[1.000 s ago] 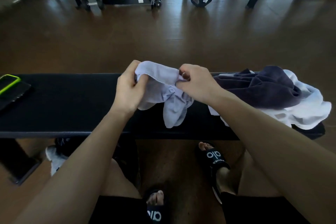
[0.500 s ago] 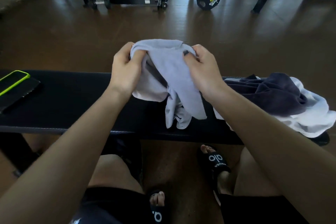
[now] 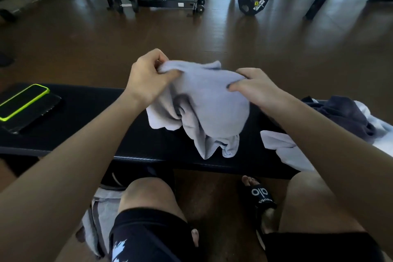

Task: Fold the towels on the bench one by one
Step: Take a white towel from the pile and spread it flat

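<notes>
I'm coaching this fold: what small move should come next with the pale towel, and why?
Probably draw the hands apart to find the corners. The left hand and right hand pinch the light grey towel close together, and it hangs bunched over the bench.

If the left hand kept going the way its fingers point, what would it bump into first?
The left hand points right, along the light towel in its grip. Past the towel, it would likely meet the right hand first, though depth is hard to judge.

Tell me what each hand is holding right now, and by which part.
Both hold the light grey towel. The left hand pinches its upper left edge; the right hand has its grip on the upper right edge. The rest hangs bunched above the bench.
</notes>
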A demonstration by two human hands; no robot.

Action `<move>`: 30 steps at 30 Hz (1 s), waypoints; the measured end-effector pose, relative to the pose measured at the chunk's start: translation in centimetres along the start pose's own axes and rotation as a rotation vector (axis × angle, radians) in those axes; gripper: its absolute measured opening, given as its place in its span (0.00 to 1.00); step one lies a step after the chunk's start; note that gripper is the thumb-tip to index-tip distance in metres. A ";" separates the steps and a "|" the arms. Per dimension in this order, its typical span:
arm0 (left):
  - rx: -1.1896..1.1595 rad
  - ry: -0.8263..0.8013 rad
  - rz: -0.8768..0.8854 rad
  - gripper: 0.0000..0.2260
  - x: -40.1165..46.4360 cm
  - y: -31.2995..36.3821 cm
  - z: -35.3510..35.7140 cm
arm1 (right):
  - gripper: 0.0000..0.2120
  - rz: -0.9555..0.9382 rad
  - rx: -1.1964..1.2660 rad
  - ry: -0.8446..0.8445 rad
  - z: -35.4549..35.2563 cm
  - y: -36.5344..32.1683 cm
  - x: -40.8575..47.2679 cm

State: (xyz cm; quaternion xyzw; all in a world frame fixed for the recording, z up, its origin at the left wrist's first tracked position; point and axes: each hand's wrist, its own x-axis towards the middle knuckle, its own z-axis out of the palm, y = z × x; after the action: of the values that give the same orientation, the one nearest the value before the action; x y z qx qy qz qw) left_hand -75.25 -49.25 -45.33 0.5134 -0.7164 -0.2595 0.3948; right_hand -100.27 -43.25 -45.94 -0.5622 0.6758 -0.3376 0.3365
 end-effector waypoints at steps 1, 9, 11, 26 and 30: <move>0.030 -0.035 0.020 0.09 -0.2 -0.1 -0.2 | 0.08 0.015 -0.297 0.059 -0.5 0.4 0.3; 0.013 -0.289 0.296 0.09 -1.0 2.5 2.4 | 0.29 -0.533 -0.380 -0.007 3.7 -2.5 -0.8; -0.002 -0.289 0.298 0.12 -0.7 2.4 2.3 | 0.14 -0.456 -0.225 -0.012 3.8 -2.5 0.0; 0.215 0.068 -0.143 0.13 1.1 -3.4 0.4 | 0.05 -0.433 -0.724 0.160 0.7 -1.1 2.7; 0.336 0.209 0.149 0.13 3.2 -0.7 -1.5 | 0.10 -0.396 -0.825 0.311 -1.0 -2.5 4.1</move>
State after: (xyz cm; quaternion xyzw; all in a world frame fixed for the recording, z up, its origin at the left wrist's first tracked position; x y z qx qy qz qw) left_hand -74.14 -52.41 -44.04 0.5420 -0.7406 -0.0518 0.3938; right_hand -100.33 -47.60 -43.61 -0.7093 0.6757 -0.1793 -0.0903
